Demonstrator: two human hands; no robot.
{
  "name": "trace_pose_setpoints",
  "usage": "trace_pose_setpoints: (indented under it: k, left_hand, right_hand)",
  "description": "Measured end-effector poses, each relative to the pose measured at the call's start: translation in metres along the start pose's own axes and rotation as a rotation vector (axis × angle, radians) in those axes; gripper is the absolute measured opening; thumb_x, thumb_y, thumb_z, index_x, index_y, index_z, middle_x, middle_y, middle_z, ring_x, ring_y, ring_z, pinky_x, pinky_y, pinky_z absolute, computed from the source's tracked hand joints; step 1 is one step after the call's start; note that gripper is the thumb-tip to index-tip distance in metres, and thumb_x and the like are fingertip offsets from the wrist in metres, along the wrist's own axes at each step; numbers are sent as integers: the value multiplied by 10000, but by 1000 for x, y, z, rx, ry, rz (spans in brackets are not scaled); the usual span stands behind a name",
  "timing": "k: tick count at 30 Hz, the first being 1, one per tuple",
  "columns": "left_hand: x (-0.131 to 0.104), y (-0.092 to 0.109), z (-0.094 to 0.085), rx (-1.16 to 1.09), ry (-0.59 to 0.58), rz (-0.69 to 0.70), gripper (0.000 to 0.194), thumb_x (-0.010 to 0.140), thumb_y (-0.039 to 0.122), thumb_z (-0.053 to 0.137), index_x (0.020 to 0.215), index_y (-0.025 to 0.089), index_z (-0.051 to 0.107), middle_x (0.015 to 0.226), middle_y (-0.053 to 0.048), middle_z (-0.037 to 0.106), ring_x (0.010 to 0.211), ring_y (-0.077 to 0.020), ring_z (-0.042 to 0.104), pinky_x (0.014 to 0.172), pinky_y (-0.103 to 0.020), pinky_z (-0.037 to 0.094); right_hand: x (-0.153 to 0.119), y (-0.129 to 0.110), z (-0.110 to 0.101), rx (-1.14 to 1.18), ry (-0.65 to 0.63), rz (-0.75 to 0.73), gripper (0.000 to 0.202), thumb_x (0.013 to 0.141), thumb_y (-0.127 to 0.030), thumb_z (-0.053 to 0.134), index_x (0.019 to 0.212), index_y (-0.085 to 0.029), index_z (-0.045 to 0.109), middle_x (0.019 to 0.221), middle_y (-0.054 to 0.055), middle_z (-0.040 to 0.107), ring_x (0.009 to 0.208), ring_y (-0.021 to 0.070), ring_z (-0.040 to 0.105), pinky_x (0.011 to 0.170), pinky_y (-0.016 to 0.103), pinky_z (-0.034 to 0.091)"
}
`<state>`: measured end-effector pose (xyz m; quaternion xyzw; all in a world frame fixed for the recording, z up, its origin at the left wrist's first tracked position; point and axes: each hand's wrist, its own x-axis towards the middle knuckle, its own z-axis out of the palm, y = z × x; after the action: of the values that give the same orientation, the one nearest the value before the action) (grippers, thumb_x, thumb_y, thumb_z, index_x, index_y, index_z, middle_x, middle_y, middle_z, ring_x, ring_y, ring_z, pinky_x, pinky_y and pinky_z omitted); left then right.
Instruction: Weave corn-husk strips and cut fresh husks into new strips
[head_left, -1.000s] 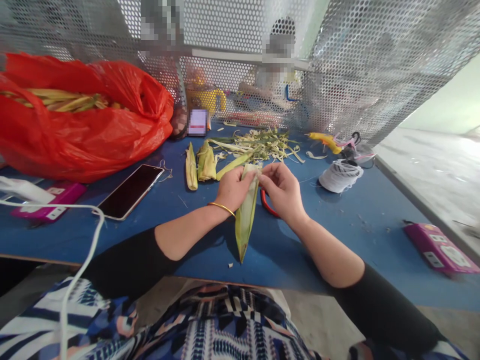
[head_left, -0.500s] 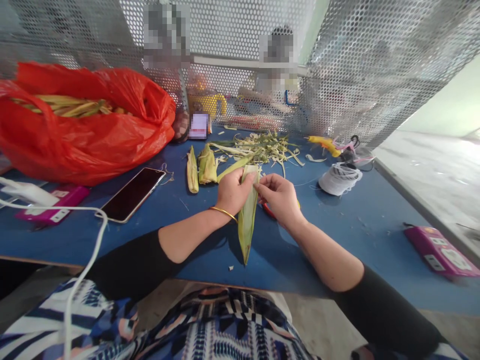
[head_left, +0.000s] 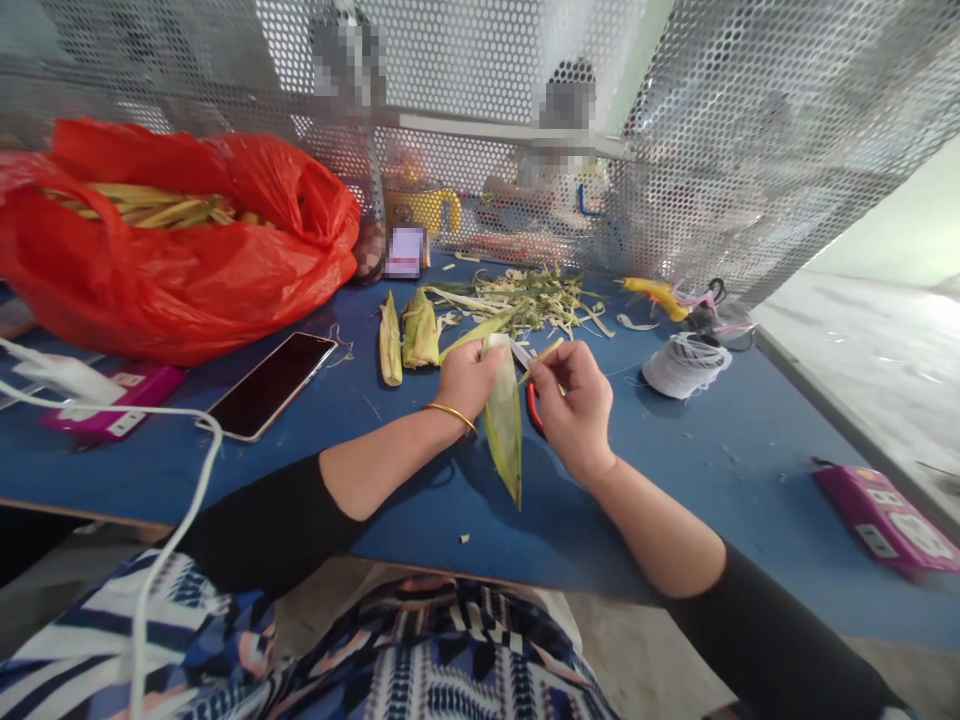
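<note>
My left hand (head_left: 463,378), with a gold bangle at the wrist, grips the top of a long green leaf (head_left: 505,425) whose tip points down toward me over the blue table (head_left: 390,470). Just to the right of the leaf's top, my right hand (head_left: 576,402) holds red-handled scissors (head_left: 532,400), their blades reaching the leaf's upper edge, and pinches a thin yellowish strip (head_left: 541,360).
Two folded leaf pieces (head_left: 409,338) and a heap of leaf trimmings (head_left: 525,293) lie beyond my hands. A red bag of leaves (head_left: 172,260), a phone (head_left: 266,383), a white thread spool (head_left: 686,363), pink devices (head_left: 885,515) and a white cable (head_left: 187,500) surround them. Perforated metal screens (head_left: 750,130) stand behind; people sit beyond.
My right hand lifted off the leaf's top, now holding the scissors and a thin strip. The leaf swung slightly right. The view shifted a little.
</note>
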<state>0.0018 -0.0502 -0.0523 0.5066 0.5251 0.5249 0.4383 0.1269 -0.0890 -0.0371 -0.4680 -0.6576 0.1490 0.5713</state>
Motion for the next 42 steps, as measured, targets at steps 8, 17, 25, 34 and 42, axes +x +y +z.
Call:
trace_pose_setpoints:
  k: [8,17,25,34,42]
  left_hand:
    - [12,-8,-2,35,83,-42,311,798,374,602,562,178,551,540,34,461,573,-120,389,525,-250,289]
    - [23,-12,-6,49,162,-60,297,785,349,602,546,188,528,537,34,458,567,-126,421,508,-244,288]
    - [33,-15,-16,96,248,-43,308,753,348,620,506,201,511,513,32,433,564,-137,436,520,-259,289]
    - [38,-14,-20,155,262,-26,346,790,282,637,481,199,505,468,30,393,529,-129,401,523,-287,270]
    - [17,-7,-9,-121,9,-139,227,779,318,653,595,189,624,508,34,529,498,-122,459,511,-264,368]
  right_hand:
    - [-7,-5,-4,184,74,-173,91,942,-207,553,882,-250,498,815,-16,586,695,144,696,641,307,556]
    - [-4,-29,-23,239,253,-443,113,923,-142,600,925,-252,571,862,-3,566,667,155,693,586,342,585]
    - [24,-42,-42,287,612,-459,105,879,-180,665,831,-248,602,740,-20,544,584,159,652,459,297,487]
    - [55,-21,-76,231,695,-250,196,860,-227,606,719,-267,477,639,-25,487,498,151,561,489,312,488]
    - [68,34,-92,-534,-141,220,167,691,-168,674,569,-231,578,450,-35,551,433,147,529,470,274,390]
